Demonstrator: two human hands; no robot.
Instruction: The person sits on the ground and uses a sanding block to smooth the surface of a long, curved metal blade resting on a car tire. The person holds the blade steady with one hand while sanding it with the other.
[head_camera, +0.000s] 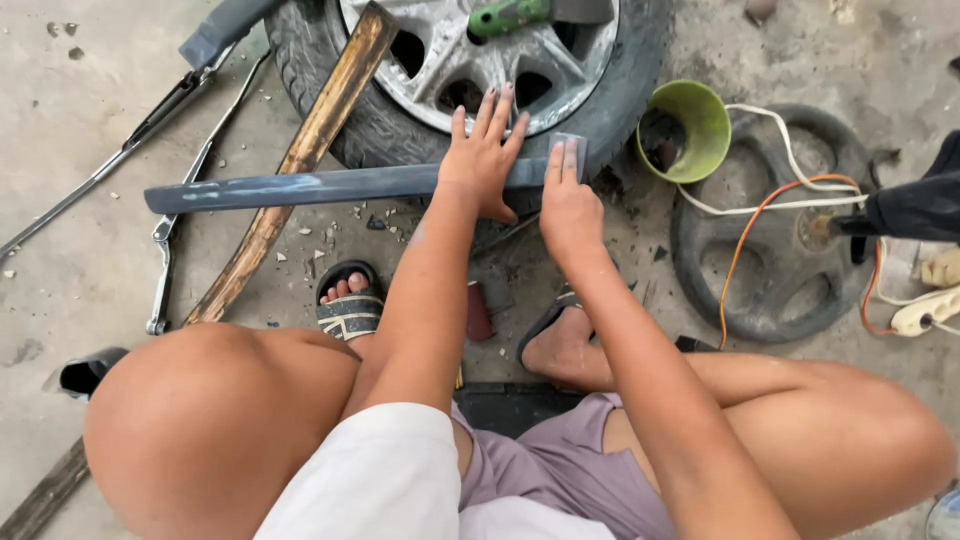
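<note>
A blue-grey strip lies across a black tyre with a silver rim. The cup is lime green, the cable orange, the sandal black-and-white patterned, the plank brown, and the floor grey.

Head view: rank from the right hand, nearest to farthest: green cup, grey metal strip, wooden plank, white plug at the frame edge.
1. grey metal strip: under the right hand's fingertips, touching.
2. green cup: just right of it, beside the tyre.
3. wooden plank: to the left, past the left hand.
4. white plug: far right edge.
</note>
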